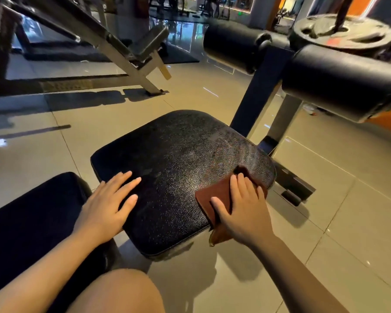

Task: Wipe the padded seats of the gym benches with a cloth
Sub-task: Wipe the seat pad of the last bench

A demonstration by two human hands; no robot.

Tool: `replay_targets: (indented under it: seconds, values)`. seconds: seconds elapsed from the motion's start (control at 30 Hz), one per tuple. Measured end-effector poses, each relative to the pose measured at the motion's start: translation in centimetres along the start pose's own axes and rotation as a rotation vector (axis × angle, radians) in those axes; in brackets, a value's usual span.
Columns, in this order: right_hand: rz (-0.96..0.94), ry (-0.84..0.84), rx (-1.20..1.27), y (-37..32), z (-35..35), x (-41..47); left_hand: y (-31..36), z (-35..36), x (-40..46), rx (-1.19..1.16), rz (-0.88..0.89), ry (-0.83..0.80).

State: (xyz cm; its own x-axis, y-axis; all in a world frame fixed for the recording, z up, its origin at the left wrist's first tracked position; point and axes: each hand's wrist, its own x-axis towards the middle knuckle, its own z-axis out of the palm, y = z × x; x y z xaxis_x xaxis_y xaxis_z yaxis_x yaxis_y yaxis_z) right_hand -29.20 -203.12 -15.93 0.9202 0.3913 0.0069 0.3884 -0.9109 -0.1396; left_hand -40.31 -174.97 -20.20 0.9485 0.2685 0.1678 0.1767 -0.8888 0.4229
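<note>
Padded seat (178,177), mid-wipe. Right hand (242,206) pressed brown cloth (215,197) flat-fingered at seat's four o'clock edge; left hand (108,204) lay flat at eight o'clock. Next: sweep toward twelve o'clock.

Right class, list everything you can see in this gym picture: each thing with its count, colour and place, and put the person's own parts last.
Padded seat: one, black, centre, under both hands.
Second pad: one, black, lower left beside the seat.
Cloth: one, brown, folded, on the seat's right edge, part hanging over.
Roller pads: two, black, upper right on the bench post.
Weight plate: one, dark grey, top right.
Other bench frame: one, grey metal, upper left.
Floor: beige glossy tiles.
Knee: one, bare, bottom centre.
Left hand: flat on the seat.
Right hand: flat, pressing the cloth.
</note>
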Motion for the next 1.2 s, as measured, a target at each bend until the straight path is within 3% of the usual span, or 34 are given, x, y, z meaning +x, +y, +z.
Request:
replay_targets:
  seconds: [0.33,0.63,0.87,1.03,1.1,1.2]
  values:
    - [0.124,0.017,-0.002,3.4,-0.4,7.1,-0.3,0.0,-0.4,-0.07,0.041,0.018]
    - [0.089,0.13,0.008,3.9,0.1,7.8,-0.5,0.2,0.3,-0.094,0.038,0.078]
    - [0.007,0.566,0.196,2.4,1.3,2.4,-0.3,-0.2,0.2,-0.08,0.022,0.059]
    - [-0.007,0.504,0.263,2.0,0.5,1.9,-0.6,-0.3,0.2,-0.088,0.028,0.046]
    - [0.009,0.461,0.414,2.1,-0.8,1.3,-0.5,-0.4,0.2,-0.096,0.025,0.054]
    - [-0.128,0.346,0.532,2.3,-1.7,-1.0,-0.3,-0.4,0.2,-0.116,0.012,0.054]
